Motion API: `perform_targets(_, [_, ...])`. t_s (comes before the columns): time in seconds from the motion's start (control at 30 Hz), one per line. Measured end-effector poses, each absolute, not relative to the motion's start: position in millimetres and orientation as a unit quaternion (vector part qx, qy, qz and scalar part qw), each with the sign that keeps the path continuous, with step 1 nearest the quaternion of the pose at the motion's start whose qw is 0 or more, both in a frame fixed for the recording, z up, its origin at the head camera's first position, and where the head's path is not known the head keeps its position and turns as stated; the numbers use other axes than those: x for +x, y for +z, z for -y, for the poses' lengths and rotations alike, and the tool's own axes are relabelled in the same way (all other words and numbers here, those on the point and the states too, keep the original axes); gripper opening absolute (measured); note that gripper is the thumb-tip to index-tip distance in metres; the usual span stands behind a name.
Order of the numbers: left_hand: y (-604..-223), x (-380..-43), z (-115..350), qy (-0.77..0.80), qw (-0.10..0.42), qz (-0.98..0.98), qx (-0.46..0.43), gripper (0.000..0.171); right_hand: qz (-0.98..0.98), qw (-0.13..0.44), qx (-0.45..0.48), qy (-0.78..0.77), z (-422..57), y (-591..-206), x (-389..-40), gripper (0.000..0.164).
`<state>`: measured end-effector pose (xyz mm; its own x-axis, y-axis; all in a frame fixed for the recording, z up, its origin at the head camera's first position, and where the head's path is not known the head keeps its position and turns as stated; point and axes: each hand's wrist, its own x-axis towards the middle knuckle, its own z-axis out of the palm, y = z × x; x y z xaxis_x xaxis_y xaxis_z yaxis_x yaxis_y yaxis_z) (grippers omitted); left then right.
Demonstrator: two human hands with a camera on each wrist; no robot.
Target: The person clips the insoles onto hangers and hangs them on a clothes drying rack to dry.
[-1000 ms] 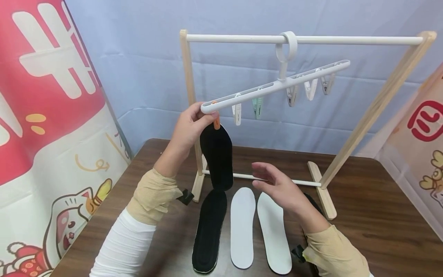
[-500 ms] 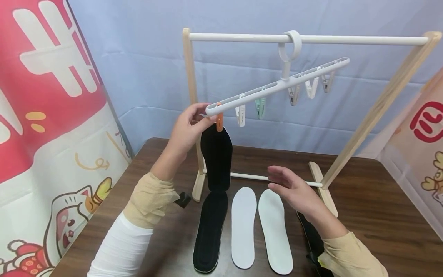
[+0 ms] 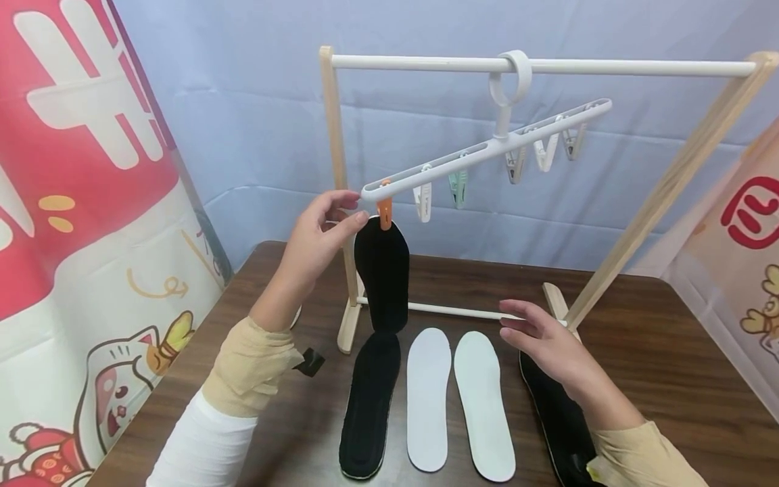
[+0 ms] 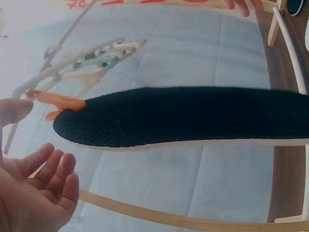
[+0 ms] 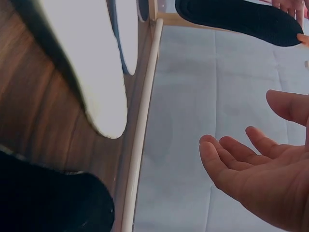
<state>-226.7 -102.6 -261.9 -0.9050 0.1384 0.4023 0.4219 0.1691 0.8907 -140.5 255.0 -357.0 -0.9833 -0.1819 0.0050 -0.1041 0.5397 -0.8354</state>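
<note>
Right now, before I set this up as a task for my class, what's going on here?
A person is at a rack with a white hanger on its top bar. A hanging black insole is held by the orange clip at one end. The left hand is beside that clip, and the right hand is farther right; neither grips anything. Two white insoles and two more black insoles lie on the table.

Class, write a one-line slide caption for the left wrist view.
A black insole hangs from an orange clip, the left hand beside it.
</note>
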Motion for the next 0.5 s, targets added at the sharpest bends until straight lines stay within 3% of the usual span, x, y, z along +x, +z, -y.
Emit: perform_targets(0.5, [-264.9,-206.0,113.4,-0.578,0.123,0.788,-0.171,0.043,-0.895,0.035,-0.070,-0.439,-282.7,-366.5,-134.4,0.055])
